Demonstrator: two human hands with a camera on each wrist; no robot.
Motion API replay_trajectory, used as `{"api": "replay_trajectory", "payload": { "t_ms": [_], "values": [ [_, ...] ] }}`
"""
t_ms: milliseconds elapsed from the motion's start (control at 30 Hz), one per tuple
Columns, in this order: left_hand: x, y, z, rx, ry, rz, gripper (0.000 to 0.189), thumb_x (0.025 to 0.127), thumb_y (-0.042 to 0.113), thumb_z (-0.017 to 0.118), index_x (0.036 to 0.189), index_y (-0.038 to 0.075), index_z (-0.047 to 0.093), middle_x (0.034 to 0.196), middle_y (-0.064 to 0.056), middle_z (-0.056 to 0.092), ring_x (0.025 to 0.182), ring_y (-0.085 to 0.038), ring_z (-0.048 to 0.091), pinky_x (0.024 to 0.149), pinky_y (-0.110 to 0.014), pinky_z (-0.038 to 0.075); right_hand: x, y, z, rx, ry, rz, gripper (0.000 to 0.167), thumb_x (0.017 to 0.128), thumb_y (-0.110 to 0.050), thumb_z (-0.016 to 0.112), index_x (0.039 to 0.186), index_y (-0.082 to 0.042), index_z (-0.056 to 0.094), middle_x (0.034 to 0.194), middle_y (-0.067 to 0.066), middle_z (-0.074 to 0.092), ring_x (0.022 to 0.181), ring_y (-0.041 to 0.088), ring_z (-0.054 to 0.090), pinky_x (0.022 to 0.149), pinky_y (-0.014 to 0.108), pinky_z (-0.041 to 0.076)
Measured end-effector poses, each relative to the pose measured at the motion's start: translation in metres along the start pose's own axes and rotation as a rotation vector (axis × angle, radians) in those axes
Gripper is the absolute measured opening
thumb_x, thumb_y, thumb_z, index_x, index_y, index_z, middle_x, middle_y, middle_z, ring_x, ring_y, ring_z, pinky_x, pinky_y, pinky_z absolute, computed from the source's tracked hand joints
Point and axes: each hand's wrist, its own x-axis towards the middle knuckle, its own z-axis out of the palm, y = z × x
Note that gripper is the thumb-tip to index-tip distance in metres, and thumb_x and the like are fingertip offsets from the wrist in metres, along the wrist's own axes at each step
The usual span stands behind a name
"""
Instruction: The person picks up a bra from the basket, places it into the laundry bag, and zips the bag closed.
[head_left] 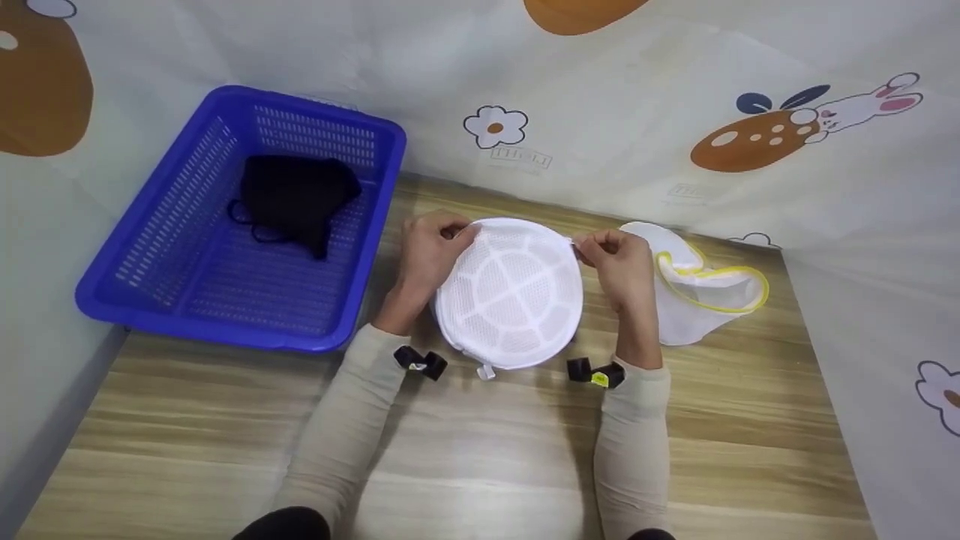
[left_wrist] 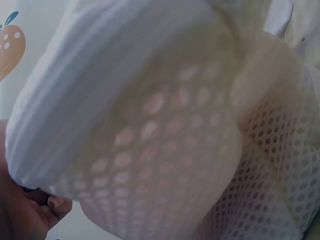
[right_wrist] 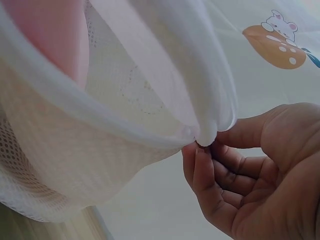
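A round white mesh laundry bag [head_left: 514,292] is held up by its far edge above the wooden table. My left hand [head_left: 433,255] pinches the rim at the upper left. At the upper right, my right hand [head_left: 626,268] pinches the rim between thumb and fingers. In the right wrist view, that hand [right_wrist: 265,175] grips where two edges of the bag's white rim [right_wrist: 125,122] meet, with a gap between them. A blurred pinkish surface [right_wrist: 55,35] shows through this gap. Mesh and the white band [left_wrist: 90,95] fill most of the left wrist view.
To the left stands a blue plastic basket [head_left: 367,277] with a black cloth item [head_left: 296,195] with thin loops inside. A white bag with yellow trim [head_left: 679,315] lies at the right, near the patterned back wall covering [head_left: 600,135]. A small white tab [head_left: 486,371] hangs at the bag's near edge.
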Motion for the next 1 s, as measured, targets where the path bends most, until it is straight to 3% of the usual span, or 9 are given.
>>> {"api": "replay_trajectory", "payload": {
  "t_ms": [233,700,1000],
  "values": [
    [-0.0005,0.0004,-0.0004,0.008,0.008,-0.049,0.009,0.079,0.013,0.075,0.079,0.004,0.077,0.068,-0.004,0.068,0.059,-0.012,0.058,0.057,-0.023,0.044,0.0000,-0.0004,0.0002,0.028,-0.017,0.001,0.017,0.089,-0.009,0.066,0.088,0.009,0.067,0.084,0.015,0.068,0.075,0.016,0.066,0.072,0.028,0.054],
    [-0.0005,0.0031,0.0001,0.007,0.019,-0.087,0.009,0.079,0.012,0.075,0.080,0.003,0.076,0.068,-0.004,0.067,0.060,-0.011,0.057,0.057,-0.024,0.044,-0.0020,-0.0030,0.0003,0.004,-0.022,0.015,0.015,0.089,-0.007,0.064,0.088,0.008,0.067,0.081,0.012,0.068,0.074,0.013,0.066,0.071,0.025,0.053],
    [0.0027,0.0000,-0.0030,0.008,0.057,-0.071,0.008,0.078,0.011,0.074,0.076,0.003,0.076,0.065,-0.004,0.067,0.058,-0.012,0.058,0.056,-0.023,0.044,-0.0014,-0.0005,-0.0032,0.005,-0.028,0.014,0.018,0.090,-0.009,0.065,0.086,0.009,0.067,0.078,0.012,0.068,0.072,0.015,0.065,0.071,0.026,0.053]
  ]
}}
